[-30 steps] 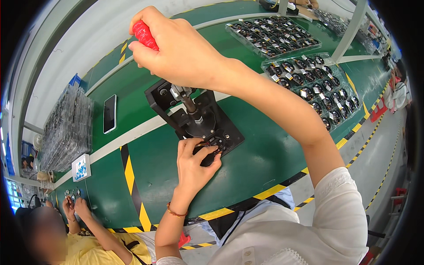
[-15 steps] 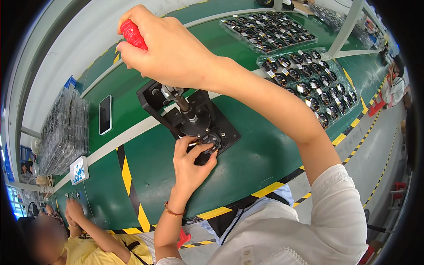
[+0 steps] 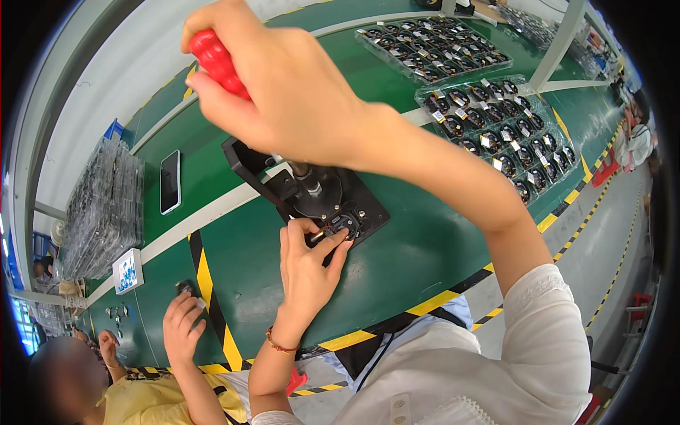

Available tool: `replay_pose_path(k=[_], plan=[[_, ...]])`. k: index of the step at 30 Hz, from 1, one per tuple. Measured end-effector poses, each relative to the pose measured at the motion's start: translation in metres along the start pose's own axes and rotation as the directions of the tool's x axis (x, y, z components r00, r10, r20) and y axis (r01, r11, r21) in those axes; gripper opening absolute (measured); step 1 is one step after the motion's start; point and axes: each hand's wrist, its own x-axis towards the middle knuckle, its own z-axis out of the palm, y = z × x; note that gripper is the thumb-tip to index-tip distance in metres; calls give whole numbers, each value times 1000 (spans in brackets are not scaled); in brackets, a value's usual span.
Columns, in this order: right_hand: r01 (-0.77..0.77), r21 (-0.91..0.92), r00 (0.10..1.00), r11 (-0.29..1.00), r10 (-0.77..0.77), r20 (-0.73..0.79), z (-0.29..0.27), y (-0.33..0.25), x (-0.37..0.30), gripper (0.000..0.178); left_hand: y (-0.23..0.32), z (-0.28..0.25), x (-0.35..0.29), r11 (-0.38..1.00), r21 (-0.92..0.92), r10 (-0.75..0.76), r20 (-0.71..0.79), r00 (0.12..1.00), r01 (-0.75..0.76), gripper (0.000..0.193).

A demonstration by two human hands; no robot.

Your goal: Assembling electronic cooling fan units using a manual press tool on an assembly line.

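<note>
A black hand-lever press (image 3: 312, 202) on a flat base stands on the green bench in front of me. My right hand (image 3: 297, 92) is closed around its red ribbed lever grip (image 3: 216, 62), high above the bench. That hand and forearm cover the upper linkage. At the near end of the base, my left hand (image 3: 312, 265) pinches a small round black component (image 3: 343, 227) between thumb and fingers. The component sits against the fixture below the press plunger. A short, shiny cylindrical piece shows by my left fingertips.
Clear trays of round black wired parts (image 3: 496, 131) lie to the right. A phone (image 3: 170, 182), stacked clear trays (image 3: 106, 209) and a small white box (image 3: 127, 272) are on the left. A co-worker's hand (image 3: 183, 327) is near a small dark part (image 3: 185, 287).
My right hand and the red grip have shifted slightly down and right, and look larger. My left hand stays at the fixture. The co-worker's hand has moved rightward along the bench.
</note>
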Motion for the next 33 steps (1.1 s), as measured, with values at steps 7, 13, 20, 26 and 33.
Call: replay_pose_path(k=[7, 13, 20, 26, 33], plan=[[298, -30, 950, 954, -299, -86, -12, -15, -23, 26, 2, -1, -3, 996, 81, -32, -24, 999, 34, 21], [303, 83, 939, 949, -313, 146, -32, -11, -119, 33, 0, 5, -1, 991, 136, 23, -69, 997, -14, 16], [24, 164, 959, 986, -69, 276, -57, -18, -132, 68, -15, -67, 2, 979, 201, -1, -183, 983, 39, 19], [-149, -34, 989, 988, 149, -5, -69, -8, -171, 61, -91, -109, -55, 660, 552, -572, -71, 817, 510, 46], [-100, -35, 995, 994, 99, -32, -65, -18, -186, 48, -49, -81, -63, 934, 60, -355, 38, 934, 352, 20]])
